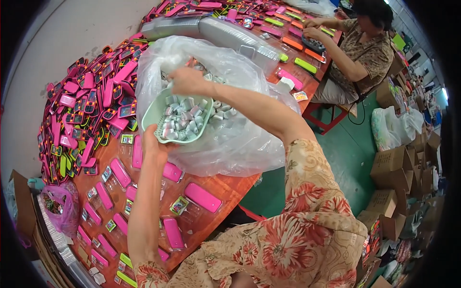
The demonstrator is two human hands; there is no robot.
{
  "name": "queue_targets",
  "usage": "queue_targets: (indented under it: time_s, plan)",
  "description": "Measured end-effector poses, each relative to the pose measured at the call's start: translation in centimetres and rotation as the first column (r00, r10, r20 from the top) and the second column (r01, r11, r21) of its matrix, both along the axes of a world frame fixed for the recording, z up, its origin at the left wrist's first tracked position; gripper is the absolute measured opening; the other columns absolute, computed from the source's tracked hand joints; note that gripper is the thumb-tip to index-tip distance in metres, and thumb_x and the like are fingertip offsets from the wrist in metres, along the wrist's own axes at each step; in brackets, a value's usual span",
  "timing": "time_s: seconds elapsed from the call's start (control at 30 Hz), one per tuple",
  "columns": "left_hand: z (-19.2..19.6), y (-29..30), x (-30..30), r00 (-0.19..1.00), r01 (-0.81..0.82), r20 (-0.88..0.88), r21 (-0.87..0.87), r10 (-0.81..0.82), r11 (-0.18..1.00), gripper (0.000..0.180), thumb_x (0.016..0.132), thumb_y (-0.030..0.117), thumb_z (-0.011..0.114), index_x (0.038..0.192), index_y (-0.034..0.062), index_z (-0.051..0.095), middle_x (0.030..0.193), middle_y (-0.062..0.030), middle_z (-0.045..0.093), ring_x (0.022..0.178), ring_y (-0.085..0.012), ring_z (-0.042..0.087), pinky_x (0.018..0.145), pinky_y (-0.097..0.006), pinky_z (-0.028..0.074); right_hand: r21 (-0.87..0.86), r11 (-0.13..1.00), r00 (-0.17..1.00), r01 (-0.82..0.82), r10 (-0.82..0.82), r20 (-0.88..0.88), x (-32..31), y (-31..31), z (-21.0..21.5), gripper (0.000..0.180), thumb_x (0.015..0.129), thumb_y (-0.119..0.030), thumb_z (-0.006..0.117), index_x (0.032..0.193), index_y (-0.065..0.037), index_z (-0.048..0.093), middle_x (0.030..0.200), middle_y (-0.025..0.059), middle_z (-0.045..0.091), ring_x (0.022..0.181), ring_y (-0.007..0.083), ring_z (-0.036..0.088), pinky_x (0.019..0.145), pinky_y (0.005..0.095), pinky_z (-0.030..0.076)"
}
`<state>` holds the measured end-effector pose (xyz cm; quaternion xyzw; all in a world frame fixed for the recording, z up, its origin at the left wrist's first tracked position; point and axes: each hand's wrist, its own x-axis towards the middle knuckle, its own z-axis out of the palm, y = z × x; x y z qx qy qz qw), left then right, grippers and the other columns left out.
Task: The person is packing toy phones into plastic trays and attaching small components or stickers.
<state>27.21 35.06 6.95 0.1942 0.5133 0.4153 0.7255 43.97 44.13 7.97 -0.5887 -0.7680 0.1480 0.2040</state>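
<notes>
The left hand (152,144) holds the near rim of a pale green basket (152,113), its fingers closed on the edge. The basket is tilted above a big clear plastic bag (230,139) and is full of small grey-white pieces (185,117). The right hand (185,80) is at the far rim of the basket, at the open mouth of the bag; it cannot be told how far its fingers are closed. The bag lies on the red-brown surface (225,187), between a heap of pink toy phones (91,101) and single pink cases (202,197) in rows. Another person (360,53) works at the far end.
</notes>
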Motion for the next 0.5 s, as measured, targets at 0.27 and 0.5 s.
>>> queue_targets:
  time_s: [0.27,0.5]
  plan:
    - [4.3,-3.1,-1.6,0.997,-0.044,0.073,0.159,0.033,0.986,0.035,0.073,0.018,0.042,0.107,0.0078,0.043,0.099,-0.0078,0.051,0.090,-0.0221,0.052,0.068,-0.044,0.045,0.329,0.831,0.892,-0.448,0.438,0.110,-5.7,-7.9,2.9,0.023,0.066,-0.023,0.053,0.080,-0.005,0.055,0.079,0.0173,0.051,0.077,0.0337,0.051,0.064,0.0414,0.042]
    - [5.1,-8.7,-5.2,0.966,-0.203,0.210,0.251,0.152,0.946,0.040,0.070,0.004,0.043,0.110,0.0034,0.041,0.099,-0.0076,0.052,0.088,-0.0198,0.053,0.073,-0.034,0.047,0.010,0.841,0.800,-0.540,0.517,-0.305,-6.6,-10.6,6.6,0.026,0.074,-0.013,0.053,0.098,-0.003,0.053,0.076,0.0101,0.057,0.066,0.0189,0.055,0.060,0.0296,0.043]
